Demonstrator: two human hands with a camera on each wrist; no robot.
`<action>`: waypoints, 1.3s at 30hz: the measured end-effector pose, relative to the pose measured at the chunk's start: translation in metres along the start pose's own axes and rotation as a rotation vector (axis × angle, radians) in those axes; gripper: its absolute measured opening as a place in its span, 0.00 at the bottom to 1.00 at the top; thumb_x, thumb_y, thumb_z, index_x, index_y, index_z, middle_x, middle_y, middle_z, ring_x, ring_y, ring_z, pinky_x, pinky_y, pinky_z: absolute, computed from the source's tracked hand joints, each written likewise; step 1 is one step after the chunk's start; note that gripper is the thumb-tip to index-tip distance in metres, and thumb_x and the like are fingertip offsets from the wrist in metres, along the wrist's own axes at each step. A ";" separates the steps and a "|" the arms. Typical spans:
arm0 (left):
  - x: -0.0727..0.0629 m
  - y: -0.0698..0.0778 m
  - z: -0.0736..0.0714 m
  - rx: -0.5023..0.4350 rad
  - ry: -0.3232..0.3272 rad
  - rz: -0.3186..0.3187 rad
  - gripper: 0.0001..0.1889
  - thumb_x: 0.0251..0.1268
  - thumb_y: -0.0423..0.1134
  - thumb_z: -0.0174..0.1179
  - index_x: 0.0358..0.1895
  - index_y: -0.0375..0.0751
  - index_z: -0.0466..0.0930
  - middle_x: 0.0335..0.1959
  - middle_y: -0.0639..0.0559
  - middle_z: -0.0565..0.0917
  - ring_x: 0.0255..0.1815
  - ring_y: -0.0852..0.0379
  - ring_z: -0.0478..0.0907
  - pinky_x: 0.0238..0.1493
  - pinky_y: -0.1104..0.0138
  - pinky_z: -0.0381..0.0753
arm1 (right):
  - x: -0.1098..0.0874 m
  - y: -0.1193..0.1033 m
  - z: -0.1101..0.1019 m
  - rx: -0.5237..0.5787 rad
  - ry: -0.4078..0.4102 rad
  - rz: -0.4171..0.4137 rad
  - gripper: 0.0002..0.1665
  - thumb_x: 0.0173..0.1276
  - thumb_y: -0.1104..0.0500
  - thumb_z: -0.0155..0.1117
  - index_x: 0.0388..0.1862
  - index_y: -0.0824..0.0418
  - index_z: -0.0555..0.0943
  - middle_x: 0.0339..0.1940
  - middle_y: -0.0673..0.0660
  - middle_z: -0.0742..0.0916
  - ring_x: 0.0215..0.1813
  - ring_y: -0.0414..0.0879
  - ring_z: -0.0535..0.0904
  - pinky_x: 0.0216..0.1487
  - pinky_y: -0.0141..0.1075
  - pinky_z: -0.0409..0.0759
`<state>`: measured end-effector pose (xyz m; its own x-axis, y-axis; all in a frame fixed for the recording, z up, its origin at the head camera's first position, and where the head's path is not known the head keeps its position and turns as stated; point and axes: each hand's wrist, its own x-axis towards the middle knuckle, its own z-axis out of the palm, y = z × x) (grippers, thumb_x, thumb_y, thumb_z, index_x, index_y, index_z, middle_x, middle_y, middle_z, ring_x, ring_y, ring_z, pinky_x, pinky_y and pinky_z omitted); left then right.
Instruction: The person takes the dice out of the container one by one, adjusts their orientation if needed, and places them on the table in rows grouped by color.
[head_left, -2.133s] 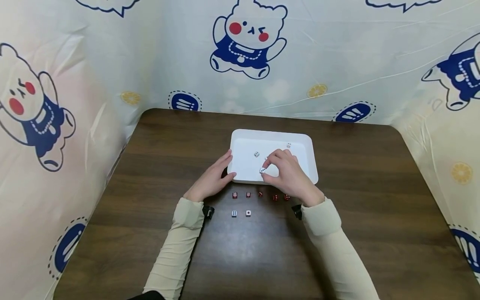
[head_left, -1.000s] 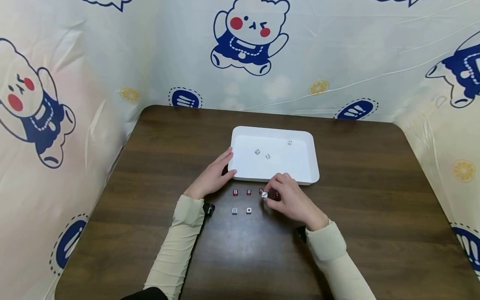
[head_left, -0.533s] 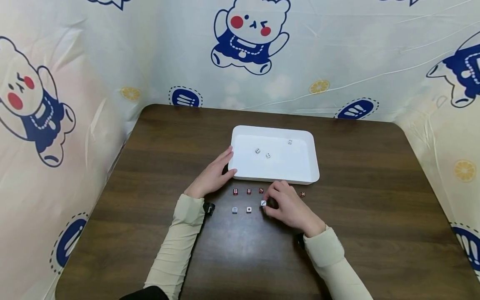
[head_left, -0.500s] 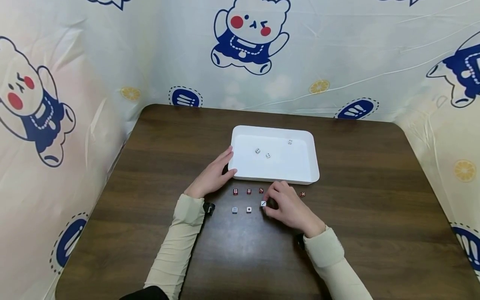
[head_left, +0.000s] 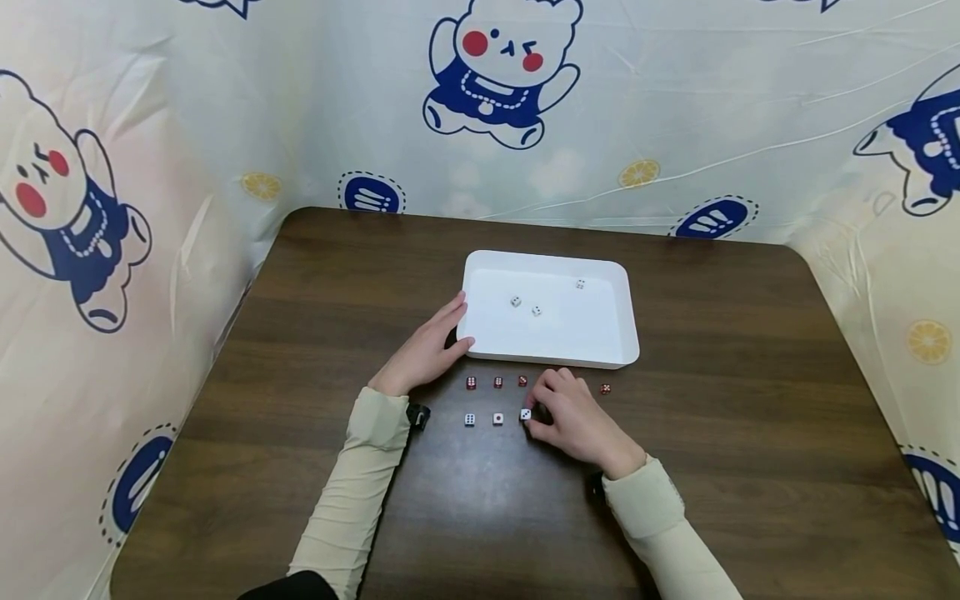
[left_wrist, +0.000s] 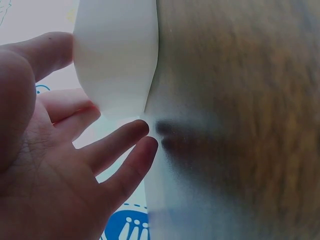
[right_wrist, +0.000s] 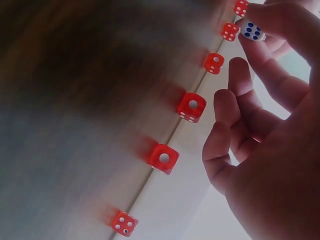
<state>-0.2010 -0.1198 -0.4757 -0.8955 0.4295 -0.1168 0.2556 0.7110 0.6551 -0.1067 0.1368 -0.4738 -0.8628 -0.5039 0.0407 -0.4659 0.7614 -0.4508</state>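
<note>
In the head view, a pale printed backdrop [head_left: 337, 100] with blue-and-white cartoon bears surrounds a dark brown wooden tabletop [head_left: 750, 375]. A shallow white tray [head_left: 577, 333] lies nearer the tabletop's far edge than its near edge, with three white dice [head_left: 516, 302] scattered inside. The person's left hand [head_left: 420, 354] rests against the tray's near left corner, its fingers extended and gripping nothing. Just below the tray's near edge runs a row of red dice [head_left: 498, 382], partly hidden by the right hand [head_left: 577, 421]. That hand pinches one white die [head_left: 526, 414] between thumb and finger, at the right end of a second row begun by two other white dice [head_left: 469, 419], nearer the tabletop's near edge. Both arms wear cream sleeves [head_left: 360, 475].

In the left wrist view, the left hand's fingers spread around the tray's rounded corner, some touching it.

In the right wrist view, six red dice form a slanting line. At upper right, thumb and finger hold the white die, a face with six blue pips visible; the other fingers curl loosely.
</note>
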 end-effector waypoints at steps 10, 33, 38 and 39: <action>-0.001 0.001 0.000 -0.004 0.001 0.001 0.35 0.73 0.48 0.51 0.77 0.41 0.49 0.80 0.56 0.44 0.80 0.55 0.46 0.76 0.56 0.53 | 0.001 -0.001 0.001 -0.051 0.012 -0.022 0.06 0.56 0.57 0.70 0.32 0.53 0.82 0.36 0.47 0.76 0.41 0.43 0.65 0.42 0.35 0.61; 0.000 0.001 0.000 -0.004 0.001 0.005 0.35 0.73 0.48 0.51 0.77 0.41 0.49 0.80 0.55 0.44 0.80 0.55 0.46 0.76 0.56 0.53 | 0.004 -0.006 0.000 -0.111 -0.046 0.007 0.07 0.57 0.56 0.70 0.33 0.54 0.82 0.37 0.48 0.76 0.41 0.45 0.64 0.41 0.36 0.59; 0.000 0.001 0.000 -0.005 0.001 0.006 0.35 0.73 0.48 0.51 0.77 0.40 0.49 0.80 0.55 0.44 0.80 0.56 0.46 0.76 0.56 0.53 | 0.004 -0.006 0.000 -0.113 -0.044 0.010 0.07 0.56 0.56 0.70 0.33 0.55 0.82 0.37 0.49 0.76 0.41 0.45 0.64 0.41 0.35 0.58; 0.000 0.001 0.000 -0.005 0.002 0.007 0.35 0.73 0.48 0.51 0.77 0.40 0.49 0.80 0.55 0.44 0.80 0.56 0.46 0.76 0.57 0.53 | 0.004 -0.006 0.000 -0.113 -0.044 0.010 0.08 0.56 0.56 0.71 0.33 0.55 0.82 0.37 0.49 0.76 0.41 0.45 0.64 0.41 0.36 0.58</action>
<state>-0.2010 -0.1193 -0.4753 -0.8944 0.4332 -0.1112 0.2595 0.7051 0.6599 -0.1070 0.1306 -0.4710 -0.8593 -0.5115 -0.0034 -0.4786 0.8064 -0.3474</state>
